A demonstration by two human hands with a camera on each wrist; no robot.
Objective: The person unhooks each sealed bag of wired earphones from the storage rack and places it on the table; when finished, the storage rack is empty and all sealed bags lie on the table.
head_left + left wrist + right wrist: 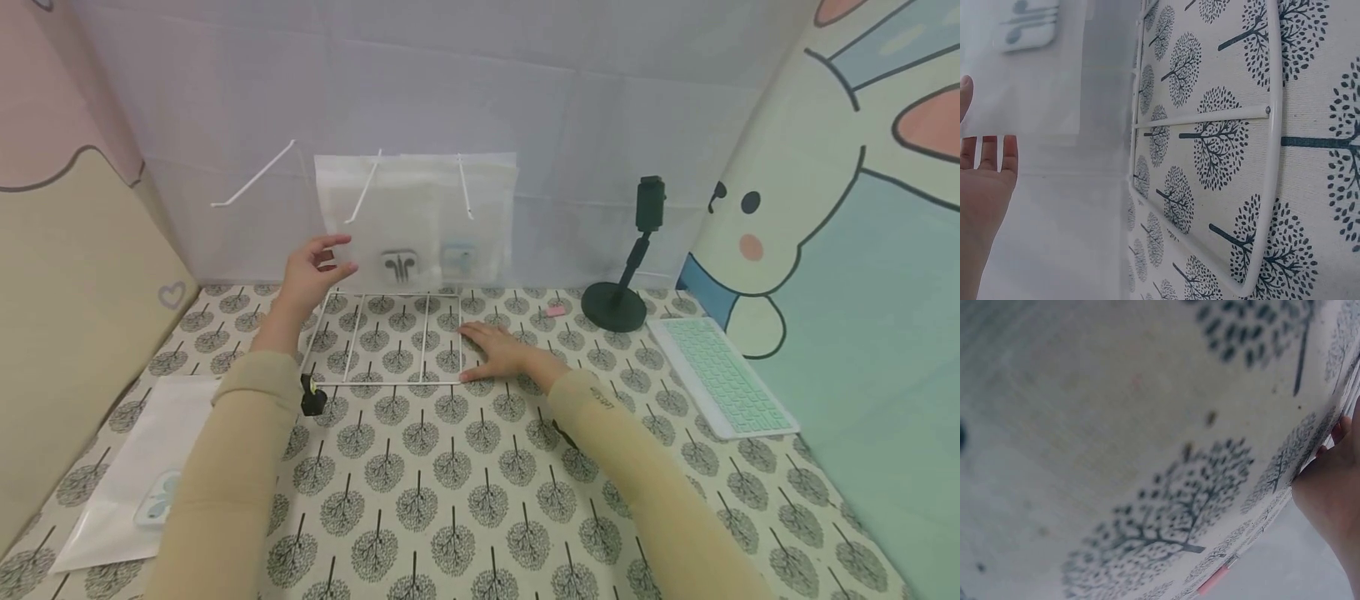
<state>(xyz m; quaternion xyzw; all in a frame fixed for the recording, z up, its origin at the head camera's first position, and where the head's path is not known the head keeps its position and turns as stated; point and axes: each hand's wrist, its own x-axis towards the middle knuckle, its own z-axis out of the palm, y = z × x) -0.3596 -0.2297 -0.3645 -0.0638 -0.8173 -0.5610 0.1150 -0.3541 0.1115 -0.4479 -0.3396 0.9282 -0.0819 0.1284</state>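
Note:
A white wire rack (387,384) lies with its base frame on the patterned tablecloth. White frosted bags (480,196) hang at its middle and right hooks. Through the nearer bag shows a case with dark earphones (400,266); a pale blue item (458,257) shows beside it. My left hand (311,271) is at the left edge of the earphone bag, thumb and fingers apart. In the left wrist view the fingertips pass behind the bag (1035,94). My right hand (495,350) rests spread on the cloth, fingers and thumb at the base's right side bar.
The rack's left hook (255,177) carries nothing. Another white bag (161,425) with a pale blue item lies at left, partly behind my sleeve. A black microphone stand (615,306), a mint keyboard (723,375) and a small pink object (556,312) are at right.

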